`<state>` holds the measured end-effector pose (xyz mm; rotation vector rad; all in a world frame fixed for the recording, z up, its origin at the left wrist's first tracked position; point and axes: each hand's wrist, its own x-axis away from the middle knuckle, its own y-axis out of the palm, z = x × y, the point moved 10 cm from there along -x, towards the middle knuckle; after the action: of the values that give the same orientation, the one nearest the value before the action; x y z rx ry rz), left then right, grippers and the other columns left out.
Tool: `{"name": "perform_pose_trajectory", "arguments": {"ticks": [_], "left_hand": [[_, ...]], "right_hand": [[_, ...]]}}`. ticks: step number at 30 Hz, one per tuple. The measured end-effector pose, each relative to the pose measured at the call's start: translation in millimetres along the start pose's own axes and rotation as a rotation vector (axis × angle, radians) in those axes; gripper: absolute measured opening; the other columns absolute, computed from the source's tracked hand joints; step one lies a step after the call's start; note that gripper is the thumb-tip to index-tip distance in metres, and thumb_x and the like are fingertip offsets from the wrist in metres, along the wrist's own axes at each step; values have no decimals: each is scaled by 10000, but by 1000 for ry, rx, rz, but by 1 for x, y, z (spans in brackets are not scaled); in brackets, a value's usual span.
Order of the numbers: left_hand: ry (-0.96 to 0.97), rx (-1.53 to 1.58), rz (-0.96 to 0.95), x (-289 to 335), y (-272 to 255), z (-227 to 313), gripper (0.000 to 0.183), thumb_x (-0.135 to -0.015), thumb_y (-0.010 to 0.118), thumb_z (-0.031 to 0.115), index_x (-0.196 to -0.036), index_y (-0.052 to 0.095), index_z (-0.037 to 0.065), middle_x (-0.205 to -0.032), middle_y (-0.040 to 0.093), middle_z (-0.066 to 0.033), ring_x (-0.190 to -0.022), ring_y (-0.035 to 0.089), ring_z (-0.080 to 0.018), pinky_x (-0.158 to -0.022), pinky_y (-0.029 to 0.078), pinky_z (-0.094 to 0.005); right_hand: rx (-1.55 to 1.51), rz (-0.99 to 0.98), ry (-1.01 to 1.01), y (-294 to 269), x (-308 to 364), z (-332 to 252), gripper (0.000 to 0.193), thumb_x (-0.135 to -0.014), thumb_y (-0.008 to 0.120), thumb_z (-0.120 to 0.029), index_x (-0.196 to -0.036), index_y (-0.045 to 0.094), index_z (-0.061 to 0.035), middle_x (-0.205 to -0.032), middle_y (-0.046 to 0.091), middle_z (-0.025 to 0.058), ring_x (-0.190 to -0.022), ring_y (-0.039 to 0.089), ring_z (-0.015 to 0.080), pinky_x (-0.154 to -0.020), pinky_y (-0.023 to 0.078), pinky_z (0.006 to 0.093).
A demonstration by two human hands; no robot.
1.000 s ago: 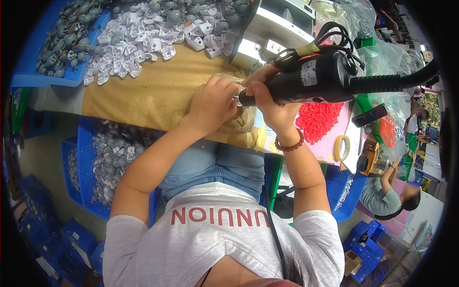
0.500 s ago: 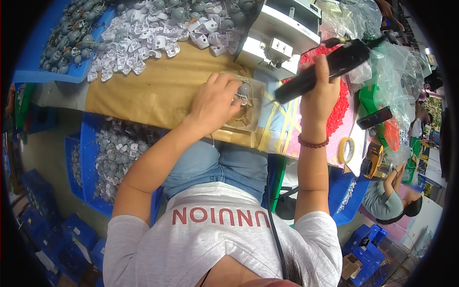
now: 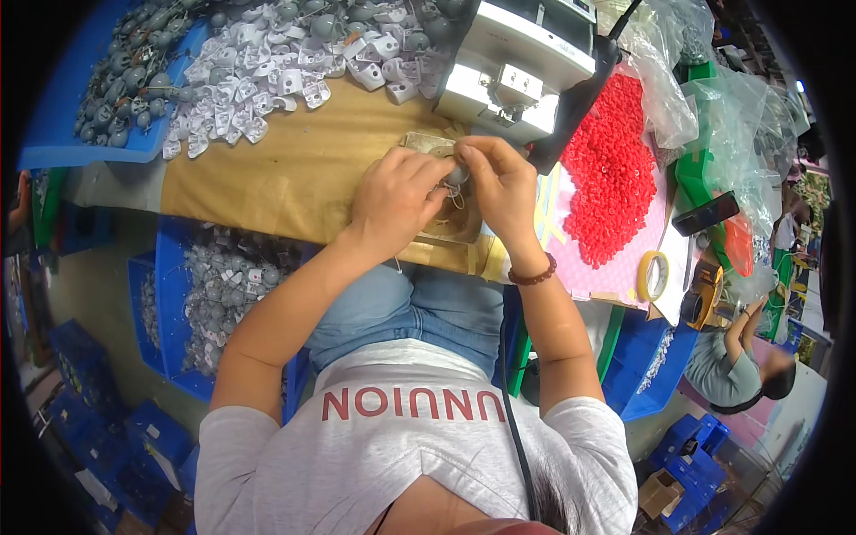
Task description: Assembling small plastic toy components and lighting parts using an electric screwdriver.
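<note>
In front of me a small grey ball-shaped part [image 3: 457,175] with thin wire sits in a shallow clear tray [image 3: 468,230]. My left hand [image 3: 399,194] is closed against its left side, fingertips gripping it. From the other side my right hand [image 3: 505,189] reaches in, thumb and index finger pinched together at the part's upper end. What lies between those two fingertips is too small to make out. Beside the white machine, a black electric screwdriver [image 3: 580,111] with a cord rests slanted, apart from both hands.
White housings [image 3: 259,80] and grey balls are heaped at the back left, beside a blue bin [image 3: 53,125]. Small red parts [image 3: 615,169] spread at the right near a tape roll [image 3: 653,275]. A white machine [image 3: 517,62] stands behind. Another person [image 3: 727,366] sits far right.
My right hand has let go of the black screwdriver, which now lies by the white machine. It has moved left to the grey part. My left hand stays in nearly the same place.
</note>
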<state>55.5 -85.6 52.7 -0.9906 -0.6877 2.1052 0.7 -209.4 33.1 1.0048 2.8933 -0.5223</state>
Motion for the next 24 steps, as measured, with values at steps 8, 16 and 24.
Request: {"name": "perform_pose_trajectory", "arguments": {"ticks": [8, 16, 24], "left_hand": [[-1, 21, 18, -1, -2, -1, 339, -742, 758, 106, -1065, 654, 99, -979, 668, -52, -954, 604, -282, -820, 516, -390], [-7, 14, -15, -1, 0, -4, 340, -740, 750, 106, -1066, 653, 97, -975, 651, -41, -950, 593, -258, -812, 517, -374], [31, 19, -37, -3, 3, -3, 342, -741, 745, 108, -1066, 640, 103, -984, 643, -33, -950, 582, -255, -805, 518, -370]], "right_hand": [[-9, -23, 97, -5, 1, 15, 149, -907, 693, -68, -997, 699, 50, -836, 724, 91, -764, 670, 122, -677, 539, 269], [-346, 133, 101, 6, -14, 18, 214, -1018, 564, -158, -918, 583, 30, -744, 693, 105, -660, 655, 131, -627, 530, 256], [-431, 211, 213, 9, -17, 30, 230, -1062, 457, -192, -963, 489, 14, -619, 600, 97, -573, 655, 188, -563, 528, 284]]}}
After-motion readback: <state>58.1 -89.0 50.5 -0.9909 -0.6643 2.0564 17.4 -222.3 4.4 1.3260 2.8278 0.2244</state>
